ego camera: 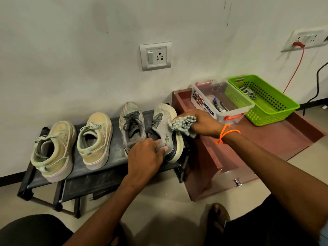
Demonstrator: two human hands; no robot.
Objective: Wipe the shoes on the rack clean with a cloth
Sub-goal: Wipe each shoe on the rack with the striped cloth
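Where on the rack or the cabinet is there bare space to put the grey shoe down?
The rack is crowded: two beige shoes, the dark shoe, and the grey shoe gripped by the left hand. Only a narrow strip between the beige shoes is bare. The cabinet top is free in front of the clear box and green basket.

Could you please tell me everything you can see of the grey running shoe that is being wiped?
The grey running shoe has a mesh-like upper, dark laces, a green logo near the heel and a thick pale sole with a dark band. It is tipped onto its side at the right end of the black rack, beside its upright partner. The left hand grips its heel; the right hand presses a checked cloth against it.
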